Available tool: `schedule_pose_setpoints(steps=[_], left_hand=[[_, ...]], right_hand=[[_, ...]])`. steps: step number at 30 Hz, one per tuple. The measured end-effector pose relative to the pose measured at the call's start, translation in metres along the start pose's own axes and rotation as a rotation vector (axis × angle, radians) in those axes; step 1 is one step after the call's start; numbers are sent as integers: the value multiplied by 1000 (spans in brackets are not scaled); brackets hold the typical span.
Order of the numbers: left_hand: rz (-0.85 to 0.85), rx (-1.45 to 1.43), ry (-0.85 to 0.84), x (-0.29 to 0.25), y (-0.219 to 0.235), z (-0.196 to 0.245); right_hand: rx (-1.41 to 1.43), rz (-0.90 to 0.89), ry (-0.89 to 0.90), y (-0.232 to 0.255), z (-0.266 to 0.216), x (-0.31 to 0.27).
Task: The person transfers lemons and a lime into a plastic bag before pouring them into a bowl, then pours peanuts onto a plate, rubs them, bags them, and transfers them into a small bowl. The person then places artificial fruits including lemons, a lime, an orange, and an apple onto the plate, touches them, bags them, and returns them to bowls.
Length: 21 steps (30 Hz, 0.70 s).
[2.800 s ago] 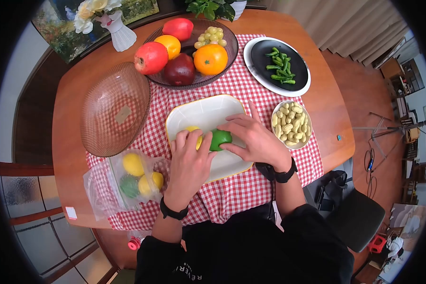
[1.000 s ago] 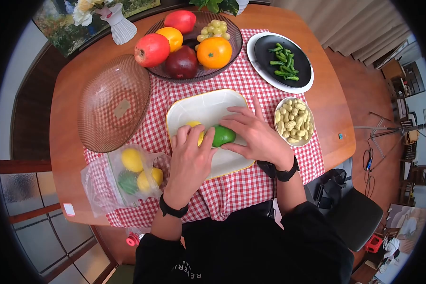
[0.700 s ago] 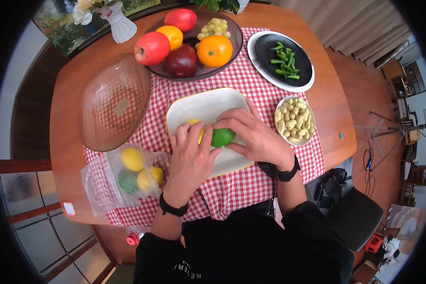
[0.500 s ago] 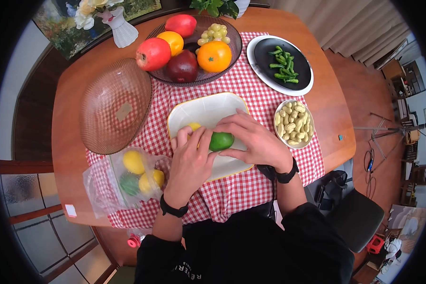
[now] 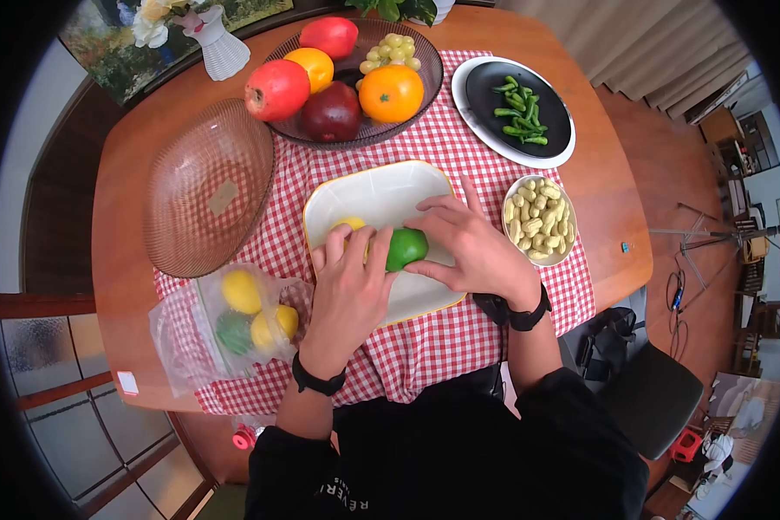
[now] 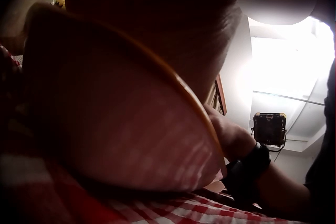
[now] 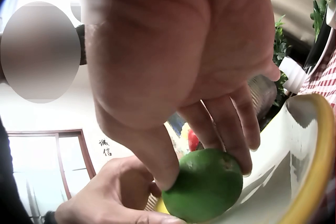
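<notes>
Well, the left hand (image 5: 349, 290) curls its fingers over the yellow fruit (image 5: 349, 224) (mostly hidden), its thumb against the green fruit (image 5: 406, 250). The right hand (image 5: 479, 256) grasps that green fruit between thumb and fingers, within the white dish (image 5: 377, 186); whether it touches the bottom, I cannot tell. From the right wrist, its scarred end points up and right, toward the fingers, the long axis slanting that way. Past the left wrist lies the clear bag (image 5: 191, 342); beyond the right hand, the bowl of peanuts (image 5: 513, 192), then the plate of green peppers (image 5: 485, 87) and, farther off, the fruit bowl (image 5: 438, 65). Compared with half a second ago, the green fruit looks rounder, less stretched sideways, and one right finger stands higher.
</notes>
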<state>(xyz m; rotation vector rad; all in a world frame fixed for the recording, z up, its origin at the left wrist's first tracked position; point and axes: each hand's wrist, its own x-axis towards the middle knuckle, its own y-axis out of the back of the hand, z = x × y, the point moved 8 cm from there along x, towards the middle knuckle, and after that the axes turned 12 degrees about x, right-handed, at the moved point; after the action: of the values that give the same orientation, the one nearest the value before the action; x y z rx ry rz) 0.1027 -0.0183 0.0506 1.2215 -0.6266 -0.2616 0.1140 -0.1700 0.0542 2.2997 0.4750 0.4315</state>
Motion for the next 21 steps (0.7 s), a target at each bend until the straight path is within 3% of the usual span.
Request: schedule_pose_setpoints(steps=[21], left_hand=[[-59, -14, -48, 0, 0, 6]], right_hand=[[64, -31, -5, 0, -3, 0]])
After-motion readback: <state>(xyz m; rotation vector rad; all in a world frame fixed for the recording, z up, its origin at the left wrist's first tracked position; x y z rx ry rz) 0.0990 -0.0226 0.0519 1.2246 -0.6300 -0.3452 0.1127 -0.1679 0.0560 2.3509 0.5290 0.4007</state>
